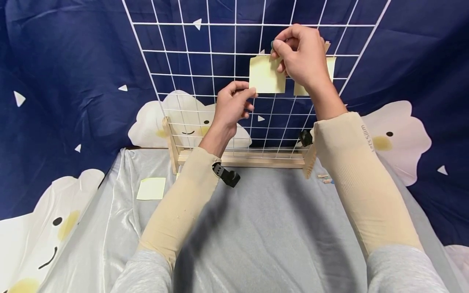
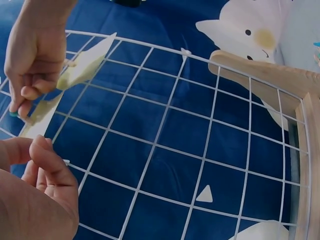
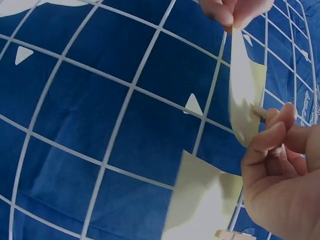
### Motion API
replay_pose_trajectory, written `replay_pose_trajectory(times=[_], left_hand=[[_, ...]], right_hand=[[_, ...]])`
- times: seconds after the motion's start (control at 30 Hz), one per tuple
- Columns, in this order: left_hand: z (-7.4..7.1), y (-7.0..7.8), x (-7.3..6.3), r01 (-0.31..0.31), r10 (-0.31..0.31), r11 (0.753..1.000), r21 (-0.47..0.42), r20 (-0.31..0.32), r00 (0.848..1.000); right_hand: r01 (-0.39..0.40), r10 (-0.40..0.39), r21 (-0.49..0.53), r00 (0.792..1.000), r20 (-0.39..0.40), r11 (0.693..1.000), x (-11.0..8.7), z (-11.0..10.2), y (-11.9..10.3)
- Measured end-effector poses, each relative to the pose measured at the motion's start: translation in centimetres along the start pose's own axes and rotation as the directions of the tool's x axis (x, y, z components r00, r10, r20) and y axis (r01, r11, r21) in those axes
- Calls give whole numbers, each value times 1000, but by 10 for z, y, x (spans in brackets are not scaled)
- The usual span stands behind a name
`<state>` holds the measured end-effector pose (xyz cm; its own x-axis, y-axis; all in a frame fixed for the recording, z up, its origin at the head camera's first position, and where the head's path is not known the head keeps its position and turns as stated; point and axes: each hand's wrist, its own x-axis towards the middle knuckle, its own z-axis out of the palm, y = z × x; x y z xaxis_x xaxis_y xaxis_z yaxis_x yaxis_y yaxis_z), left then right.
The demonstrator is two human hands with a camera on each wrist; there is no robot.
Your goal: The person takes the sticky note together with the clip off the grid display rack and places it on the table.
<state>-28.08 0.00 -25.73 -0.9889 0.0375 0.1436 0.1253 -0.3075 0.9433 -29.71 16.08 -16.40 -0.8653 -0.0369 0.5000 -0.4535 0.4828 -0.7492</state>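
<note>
A pale yellow sticky note [image 1: 264, 77] lies against the white wire grid [image 1: 222, 52]. My left hand [image 1: 231, 103] pinches its lower left corner between thumb and fingers. At its top edge my right hand [image 1: 302, 55] pinches a small wooden clothespin [image 3: 259, 111], whose teal end [image 2: 14, 114] shows in the left wrist view. Whether the clothespin bites both note and wire, I cannot tell. A second yellow note [image 3: 200, 200] hangs just to the right, held by another clothespin [image 3: 235, 235]; my right hand partly covers it in the head view.
The grid stands in a wooden base [image 1: 242, 159] on a grey cloth [image 1: 264, 211]. One more yellow note [image 1: 151, 188] lies on the cloth at left. Several small clothespins [image 1: 325, 179] lie by the base's right foot. A dark blue curtain [image 1: 73, 61] hangs behind.
</note>
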Motion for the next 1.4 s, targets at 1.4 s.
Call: replay_pose_trajectory(times=[1.4], left_hand=[[-21,-1,-13,-20,20,999,-27,1,1000]], right_hand=[[37,-3,318,994,-107,947,-26,1,21]])
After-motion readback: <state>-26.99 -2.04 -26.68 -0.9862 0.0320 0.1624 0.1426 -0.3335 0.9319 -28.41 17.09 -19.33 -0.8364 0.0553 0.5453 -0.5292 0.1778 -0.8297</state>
